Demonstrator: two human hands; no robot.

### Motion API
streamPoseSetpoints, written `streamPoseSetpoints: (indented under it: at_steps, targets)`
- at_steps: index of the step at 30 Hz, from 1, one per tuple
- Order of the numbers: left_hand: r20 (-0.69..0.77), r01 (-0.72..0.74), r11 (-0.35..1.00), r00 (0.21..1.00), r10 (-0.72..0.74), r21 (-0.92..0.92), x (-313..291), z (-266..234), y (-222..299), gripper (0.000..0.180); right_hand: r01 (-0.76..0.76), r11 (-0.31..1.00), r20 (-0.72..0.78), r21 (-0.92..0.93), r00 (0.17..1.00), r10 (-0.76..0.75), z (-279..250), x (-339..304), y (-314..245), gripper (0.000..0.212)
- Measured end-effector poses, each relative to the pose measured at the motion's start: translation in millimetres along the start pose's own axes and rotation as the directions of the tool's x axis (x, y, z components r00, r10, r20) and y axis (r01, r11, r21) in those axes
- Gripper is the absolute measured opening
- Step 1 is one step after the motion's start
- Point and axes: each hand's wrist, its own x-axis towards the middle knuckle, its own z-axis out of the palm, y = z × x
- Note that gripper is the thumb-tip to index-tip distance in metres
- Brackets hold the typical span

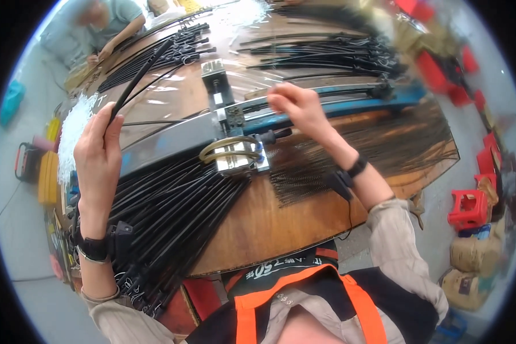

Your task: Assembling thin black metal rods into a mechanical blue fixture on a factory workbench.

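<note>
My left hand [99,143] is raised at the left, fingers wrapped round a long black rod [135,83] that slants up and to the right. My right hand [301,109] hovers above the blue rail, its fingers curled together; whether anything is in them I cannot make out. Between the hands stands a metal fixture [235,157] with yellowish hoses looped over it. A fan of black rods [178,212] spreads over the near left of the table, some with white cord loops at their ends. Thin dark wires [350,155] lie in a wide sheaf right of the fixture.
The wooden table [241,241] carries further bundles of black rods [327,54] at the back. White small pieces [74,135] are heaped at the left edge. Another person [106,28] works at the far left. Red stools [467,209] and sacks [470,255] stand on the right.
</note>
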Motion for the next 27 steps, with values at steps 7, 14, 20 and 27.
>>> streamPoseSetpoints:
  at_steps: [7, 14, 20, 27]
  targets:
    - [0.127, 0.191, 0.981, 0.973, -0.194, 0.034, -49.2, -30.7, -12.5, 0.024, 0.353, 0.924, 0.093, 0.146, 0.925, -0.368, 64.0, 64.2, -10.9, 0.011]
    - [0.132, 0.247, 0.968, 0.959, -0.25, 0.04, -54.7, -31.1, -20.9, 0.024, 0.418, 0.907, 0.087, 0.05, 0.903, -0.421, 73.0, 72.6, -13.8, 0.013]
    - [0.11, 0.251, 0.966, 0.96, -0.256, 0.064, -57.9, -32.7, -28.9, 0.024, 0.281, 0.96, 0.32, 0.012, 0.908, -0.27, 94.3, 87.9, -23.7, 0.015]
    - [0.22, 0.267, 0.951, 0.929, -0.297, 0.155, -74.2, -35.4, -51.8, 0.024, 0.544, 0.558, 0.421, -0.627, 0.839, -0.344, 86.3, 83.2, -12.6, 0.002]
